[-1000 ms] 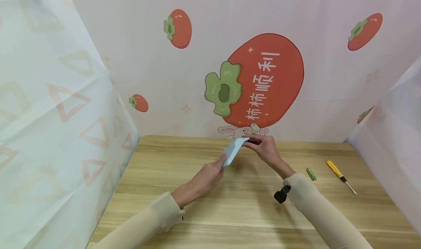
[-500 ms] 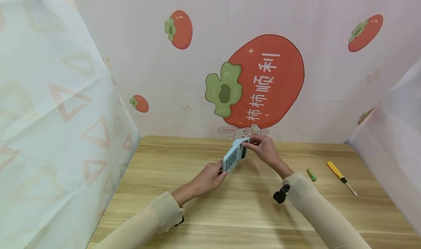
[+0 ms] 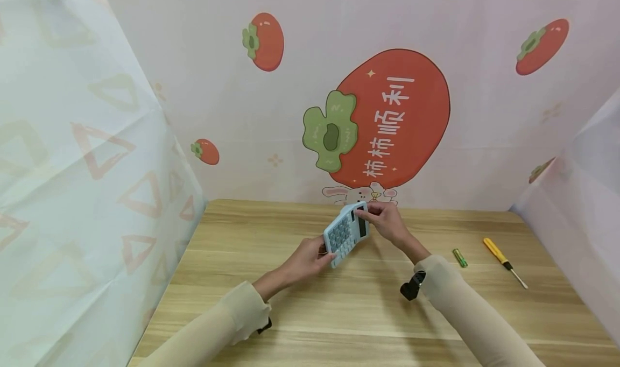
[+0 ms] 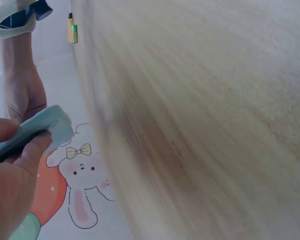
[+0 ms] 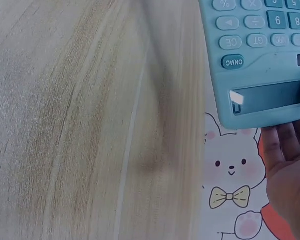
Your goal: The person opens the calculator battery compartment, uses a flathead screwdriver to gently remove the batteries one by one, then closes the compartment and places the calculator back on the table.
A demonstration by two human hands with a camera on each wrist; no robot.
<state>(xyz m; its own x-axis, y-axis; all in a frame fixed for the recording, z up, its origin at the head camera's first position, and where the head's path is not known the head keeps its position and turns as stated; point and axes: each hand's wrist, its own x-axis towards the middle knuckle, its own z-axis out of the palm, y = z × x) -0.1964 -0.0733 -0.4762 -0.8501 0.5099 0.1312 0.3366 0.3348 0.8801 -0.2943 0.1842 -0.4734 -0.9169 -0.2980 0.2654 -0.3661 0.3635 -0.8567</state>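
A light blue calculator (image 3: 342, 235) is held up over the back middle of the table, tilted, its keys toward the head camera. My left hand (image 3: 306, 259) grips its lower left end, thumb on the key side. At the display end, my right hand (image 3: 387, 221) pinches the edge, thumb in front and fingers behind. In the right wrist view a small digit shows on the display (image 5: 270, 101) of the calculator, beside a bright reflection. The left wrist view has the calculator (image 4: 45, 127) edge-on between the left thumb and fingers.
To the right on the wooden table (image 3: 232, 302) lie a green battery (image 3: 459, 258) and a screwdriver (image 3: 504, 262) with a yellow handle. Behind the table rises a white backdrop (image 3: 232, 103) printed with persimmons and a rabbit; white sheets hang at both sides.
The calculator has turned from showing its back and edge to showing its keys and display. Both hands have kept hold of it near the same spot.
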